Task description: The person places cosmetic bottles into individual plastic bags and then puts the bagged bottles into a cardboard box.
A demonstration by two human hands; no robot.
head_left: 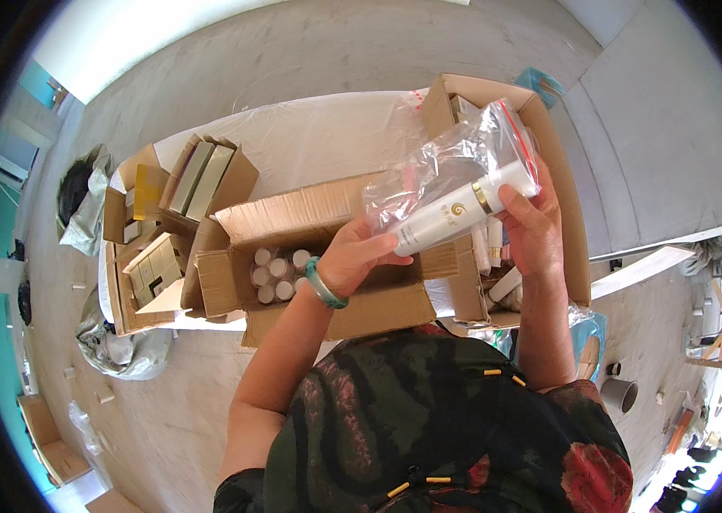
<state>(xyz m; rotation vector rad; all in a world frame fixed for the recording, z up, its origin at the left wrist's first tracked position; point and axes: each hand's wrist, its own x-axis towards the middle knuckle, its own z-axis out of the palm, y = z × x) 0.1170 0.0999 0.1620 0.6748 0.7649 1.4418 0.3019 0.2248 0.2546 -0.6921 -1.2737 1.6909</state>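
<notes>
both hands, left hand (352, 256) and right hand (530, 224), grasp white bottle (455, 209) above open box (293, 256).

Dark red-and-green patterned top (455, 419), green bangle (323, 286) on left wrist.

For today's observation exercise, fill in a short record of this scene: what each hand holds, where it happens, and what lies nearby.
left hand: grips the lower end of a white pump bottle
right hand: holds the bottle's gold-banded top inside a clear zip bag
below the hands: open cardboard box of white-capped bottles
surface: white-covered table
nearby: cartons of green boxes
</notes>
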